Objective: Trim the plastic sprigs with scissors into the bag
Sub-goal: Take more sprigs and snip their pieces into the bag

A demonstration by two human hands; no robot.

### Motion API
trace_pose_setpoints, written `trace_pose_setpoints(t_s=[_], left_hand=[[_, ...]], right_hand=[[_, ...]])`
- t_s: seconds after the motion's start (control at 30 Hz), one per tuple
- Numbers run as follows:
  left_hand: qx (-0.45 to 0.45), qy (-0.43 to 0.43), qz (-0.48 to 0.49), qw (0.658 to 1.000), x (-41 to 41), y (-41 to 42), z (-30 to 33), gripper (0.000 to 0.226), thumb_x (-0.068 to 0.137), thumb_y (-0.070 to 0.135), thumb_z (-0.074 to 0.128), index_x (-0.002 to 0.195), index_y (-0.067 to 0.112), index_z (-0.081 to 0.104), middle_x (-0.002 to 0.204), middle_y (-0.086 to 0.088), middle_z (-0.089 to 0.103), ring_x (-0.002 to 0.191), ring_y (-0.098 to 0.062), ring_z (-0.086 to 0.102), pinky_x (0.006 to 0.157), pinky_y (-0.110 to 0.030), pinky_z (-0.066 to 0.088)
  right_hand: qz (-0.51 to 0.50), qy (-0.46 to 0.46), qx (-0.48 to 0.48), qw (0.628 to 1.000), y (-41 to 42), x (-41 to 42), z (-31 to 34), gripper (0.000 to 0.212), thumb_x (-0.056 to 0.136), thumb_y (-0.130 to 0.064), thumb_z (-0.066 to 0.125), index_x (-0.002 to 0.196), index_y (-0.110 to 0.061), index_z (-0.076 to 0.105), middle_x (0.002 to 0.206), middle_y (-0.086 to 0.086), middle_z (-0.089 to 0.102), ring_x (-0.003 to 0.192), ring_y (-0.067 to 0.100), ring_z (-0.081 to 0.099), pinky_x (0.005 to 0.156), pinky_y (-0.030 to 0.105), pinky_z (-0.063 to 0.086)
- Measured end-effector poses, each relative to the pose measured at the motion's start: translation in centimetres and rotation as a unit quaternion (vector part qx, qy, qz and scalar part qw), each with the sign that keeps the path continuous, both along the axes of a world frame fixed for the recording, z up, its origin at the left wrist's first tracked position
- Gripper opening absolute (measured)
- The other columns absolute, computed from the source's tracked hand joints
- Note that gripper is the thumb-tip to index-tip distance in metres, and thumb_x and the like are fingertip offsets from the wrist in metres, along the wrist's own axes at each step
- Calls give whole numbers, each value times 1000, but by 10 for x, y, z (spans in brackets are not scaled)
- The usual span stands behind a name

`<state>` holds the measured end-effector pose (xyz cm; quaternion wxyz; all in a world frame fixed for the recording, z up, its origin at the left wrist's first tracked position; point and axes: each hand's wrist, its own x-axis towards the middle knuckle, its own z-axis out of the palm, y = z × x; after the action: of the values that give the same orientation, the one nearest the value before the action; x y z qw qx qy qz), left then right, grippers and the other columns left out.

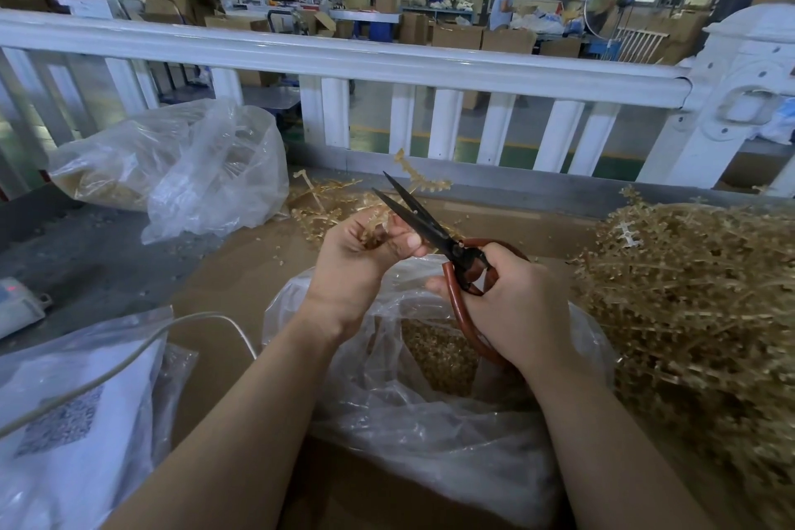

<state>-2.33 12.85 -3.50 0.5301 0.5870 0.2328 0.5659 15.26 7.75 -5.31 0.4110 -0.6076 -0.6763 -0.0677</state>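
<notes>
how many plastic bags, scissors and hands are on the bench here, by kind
clear bags: 2, the front bag below the hands, the far bag at rear left
printed bag: 1
scissors: 1
hands: 2, left hand gripping a sprig, right hand on the scissors
total: 6

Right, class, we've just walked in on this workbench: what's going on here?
A person is trimming plastic sprigs. The left hand grips a sprig above an open clear bag that already holds cut bits. The right hand holds scissors by the red handles, blades parted beside the sprig. A big pile of sprigs lies to the right, and another bag sits at the back left.
</notes>
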Motion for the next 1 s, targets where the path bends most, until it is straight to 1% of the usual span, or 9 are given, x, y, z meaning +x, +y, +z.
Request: trace_pose_setpoints(t_s=[0.07,0.13,0.27,0.3,0.43,0.6,0.77,0.9,1.0], left_hand=[[-8,-2,6,1000,0,0,-1,5,77,7,73,81,10,71,80,-7,72,82,-21,67,85,-35,53],[-28,-1,16,999,1,1,0,8,72,11,75,77,11,69,81,-6,72,84,-21,67,88,-37,52],[-78,-1,2,997,1,1,1,11,79,9,74,80,12,64,89,-10,67,89,-21,64,87,-31,50],[-98,-14,-12,995,-1,0,4,8,80,16,70,83,12,63,89,-11,66,89,-21,63,86,-30,50],[-182,-85,-44,979,-5,-2,8,30,88,44,61,90,15,70,86,-4,67,81,-17,64,90,-34,51],[-190,-111,-33,975,-3,-3,9,24,87,34,59,91,12,67,79,-3,68,76,-16,63,87,-33,51],[-172,-124,-17,977,-4,-3,8,8,82,19,65,81,12,70,77,-3,69,72,-15,63,76,-26,56],[-143,-120,7,982,-2,-1,8,8,82,13,66,88,7,68,77,-4,71,70,-13,67,73,-24,56],[-116,-106,32,987,0,-1,7,3,86,6,65,88,6,67,75,-4,72,69,-12,68,70,-21,56]], right_hand=[[-4,0,1,1000,1,0,-1,45,77,-72,64,74,-29,53,63,-16,54,55,3,51,54,17,44],[-7,3,-3,1000,3,1,-2,48,76,-75,60,75,-28,53,64,-14,56,56,4,53,54,19,46],[-20,0,-5,1000,4,3,-5,63,75,-81,51,76,-20,63,67,-9,62,58,10,57,56,27,53],[-23,-6,-2,1000,5,3,-5,65,75,-82,51,76,-18,63,67,-8,63,58,10,57,56,27,53],[-23,-17,10,1000,4,3,-6,58,77,-77,57,77,-19,64,72,-7,68,60,11,59,59,22,51],[-19,-14,12,1000,3,4,-5,57,77,-75,60,73,-19,62,69,-7,67,60,12,61,58,31,57],[-6,-3,10,1000,1,2,-5,60,78,-78,56,82,-19,67,77,-10,70,66,11,64,65,28,58],[8,32,17,999,-1,3,-4,53,77,-71,65,82,-18,66,75,-17,60,62,2,56,60,17,47],[9,42,18,999,-2,2,-1,56,76,-72,63,86,-18,68,75,-18,57,62,-1,52,59,13,40]])
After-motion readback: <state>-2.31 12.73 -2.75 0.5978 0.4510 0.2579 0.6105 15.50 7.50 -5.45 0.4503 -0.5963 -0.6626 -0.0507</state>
